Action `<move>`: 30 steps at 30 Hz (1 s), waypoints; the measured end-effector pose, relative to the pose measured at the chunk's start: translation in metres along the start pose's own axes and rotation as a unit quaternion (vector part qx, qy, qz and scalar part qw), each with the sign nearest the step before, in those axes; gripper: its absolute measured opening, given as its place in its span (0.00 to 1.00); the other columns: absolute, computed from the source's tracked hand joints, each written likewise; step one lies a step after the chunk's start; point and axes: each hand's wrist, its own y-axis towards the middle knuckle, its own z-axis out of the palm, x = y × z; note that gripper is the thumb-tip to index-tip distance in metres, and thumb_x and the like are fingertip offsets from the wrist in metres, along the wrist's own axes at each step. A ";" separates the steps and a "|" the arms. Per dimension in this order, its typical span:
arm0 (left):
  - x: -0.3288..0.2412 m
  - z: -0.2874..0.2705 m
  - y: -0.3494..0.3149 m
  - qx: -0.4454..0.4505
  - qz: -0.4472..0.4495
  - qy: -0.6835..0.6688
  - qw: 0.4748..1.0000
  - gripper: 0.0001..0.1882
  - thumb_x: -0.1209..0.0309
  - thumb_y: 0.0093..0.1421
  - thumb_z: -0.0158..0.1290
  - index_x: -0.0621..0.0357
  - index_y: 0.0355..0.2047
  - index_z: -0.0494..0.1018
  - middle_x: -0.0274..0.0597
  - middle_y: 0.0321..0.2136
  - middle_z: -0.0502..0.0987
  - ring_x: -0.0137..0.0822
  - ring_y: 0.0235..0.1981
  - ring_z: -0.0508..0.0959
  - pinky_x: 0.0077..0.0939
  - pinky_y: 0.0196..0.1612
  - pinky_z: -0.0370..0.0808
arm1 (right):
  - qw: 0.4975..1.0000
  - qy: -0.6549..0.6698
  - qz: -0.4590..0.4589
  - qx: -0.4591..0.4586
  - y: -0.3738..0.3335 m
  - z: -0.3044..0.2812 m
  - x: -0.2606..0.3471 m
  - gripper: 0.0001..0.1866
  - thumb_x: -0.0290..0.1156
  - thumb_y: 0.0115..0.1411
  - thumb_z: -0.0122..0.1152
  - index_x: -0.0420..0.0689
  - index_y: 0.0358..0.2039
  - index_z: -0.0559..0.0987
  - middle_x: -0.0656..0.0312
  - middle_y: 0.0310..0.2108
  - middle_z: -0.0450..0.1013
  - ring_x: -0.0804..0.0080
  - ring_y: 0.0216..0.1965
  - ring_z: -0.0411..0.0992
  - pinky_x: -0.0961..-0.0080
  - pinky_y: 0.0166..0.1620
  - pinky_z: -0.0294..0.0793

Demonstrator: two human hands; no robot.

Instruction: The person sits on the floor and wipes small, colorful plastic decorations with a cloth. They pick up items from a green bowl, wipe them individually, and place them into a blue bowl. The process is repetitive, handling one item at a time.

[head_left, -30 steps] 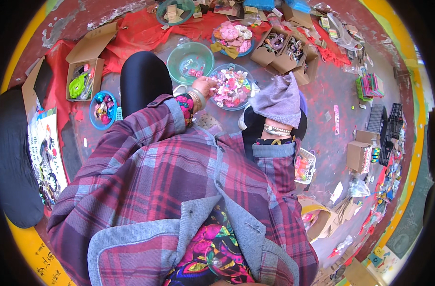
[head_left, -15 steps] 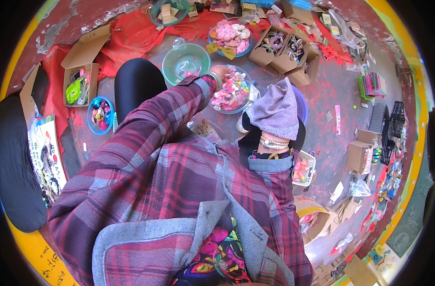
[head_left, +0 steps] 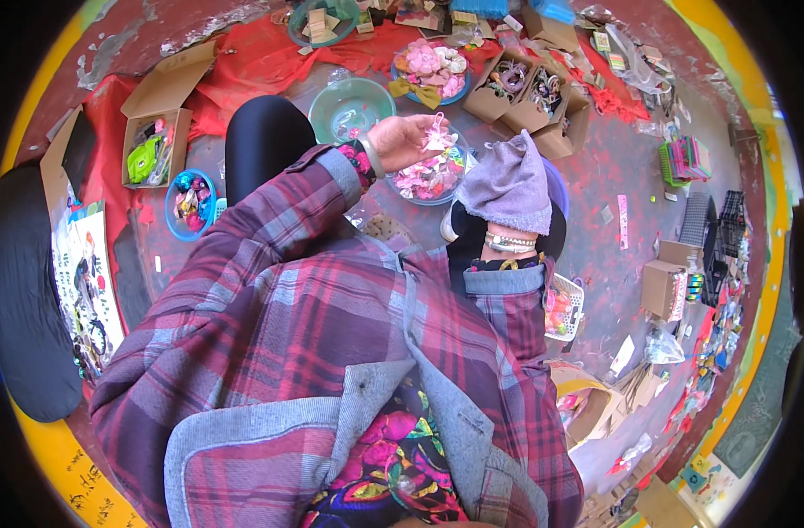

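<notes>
My left hand (head_left: 400, 141) is raised over the clear bowl (head_left: 455, 189) of small pink, white and coloured pieces. Pinched in its fingertips is a small pink-and-white hair tie (head_left: 438, 135) with a thin loop standing up. A greyish-purple towel (head_left: 510, 189) covers my right hand (head_left: 511, 234), so only the wrist with bracelets shows and the fingers are hidden. That hand rests by my right knee, beside a purple basin (head_left: 558, 187). Just beyond my left hand stands a green translucent basin (head_left: 352, 106) with a few small pieces in it.
Behind the bowl are a blue dish of pink and white scrunchies (head_left: 430, 69) and open cardboard boxes (head_left: 543, 101). A blue basket of shiny balls (head_left: 190, 204) and a box with a green item (head_left: 144, 164) stand left. A white basket (head_left: 564, 308) sits right.
My left hand was down at the bowl's edge and has lifted out toward me, now with the hair tie in its fingertips. The right hand stays under the towel.
</notes>
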 end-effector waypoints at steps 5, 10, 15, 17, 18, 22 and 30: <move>0.002 0.029 -0.034 0.010 0.008 0.117 0.993 0.23 0.89 0.50 0.40 0.72 0.49 0.62 0.47 0.51 0.65 0.40 0.51 0.68 0.30 0.56 0.64 | 0.993 0.115 0.032 0.027 -0.009 0.028 -0.029 0.13 0.30 0.51 0.56 0.37 0.34 0.70 0.60 0.22 0.70 0.69 0.24 0.69 0.78 0.32 0.69; 0.010 0.039 -0.055 -0.027 -0.004 0.114 0.993 0.16 0.83 0.58 0.42 0.73 0.48 0.62 0.52 0.49 0.67 0.42 0.53 0.67 0.25 0.54 0.68 | 0.996 0.064 0.028 0.049 -0.004 0.018 -0.010 0.09 0.30 0.51 0.56 0.39 0.29 0.70 0.61 0.21 0.69 0.68 0.23 0.68 0.76 0.29 0.68; 0.013 0.055 -0.062 -0.040 -0.020 0.131 0.990 0.14 0.74 0.60 0.46 0.70 0.45 0.66 0.53 0.45 0.71 0.39 0.46 0.74 0.19 0.42 0.75 | 0.997 -0.033 -0.041 0.051 -0.001 0.011 -0.010 0.07 0.29 0.52 0.54 0.39 0.28 0.70 0.59 0.22 0.69 0.68 0.25 0.68 0.78 0.33 0.68; 0.013 0.054 -0.062 -0.040 -0.028 0.128 0.991 0.13 0.71 0.61 0.46 0.69 0.43 0.68 0.52 0.41 0.73 0.36 0.39 0.77 0.17 0.38 0.76 | 0.987 -0.096 -0.108 0.075 0.002 0.014 -0.010 0.06 0.28 0.52 0.54 0.39 0.28 0.70 0.59 0.22 0.68 0.67 0.27 0.68 0.78 0.36 0.68; 0.013 0.050 -0.061 -0.033 -0.034 0.125 0.991 0.13 0.71 0.61 0.46 0.68 0.42 0.68 0.51 0.39 0.74 0.35 0.36 0.78 0.16 0.35 0.77 | 0.977 -0.139 -0.135 0.091 0.006 0.009 -0.003 0.06 0.28 0.52 0.54 0.40 0.28 0.70 0.59 0.22 0.68 0.66 0.27 0.68 0.78 0.37 0.68; 0.014 0.049 -0.064 -0.022 -0.027 0.147 0.989 0.12 0.67 0.62 0.45 0.67 0.37 0.69 0.49 0.30 0.77 0.31 0.26 0.78 0.15 0.30 0.76 | 0.954 -0.185 -0.189 0.142 0.026 -0.015 0.042 0.05 0.27 0.51 0.53 0.41 0.29 0.72 0.57 0.23 0.70 0.61 0.32 0.70 0.72 0.39 0.69; 0.022 0.054 -0.063 0.032 -0.002 0.259 0.965 0.15 0.64 0.63 0.43 0.65 0.37 0.68 0.48 0.29 0.76 0.31 0.25 0.78 0.16 0.26 0.75 | 0.972 0.160 -0.164 0.057 0.008 -0.015 0.063 0.22 0.27 0.52 0.51 0.43 0.50 0.70 0.54 0.39 0.72 0.62 0.39 0.71 0.72 0.42 0.70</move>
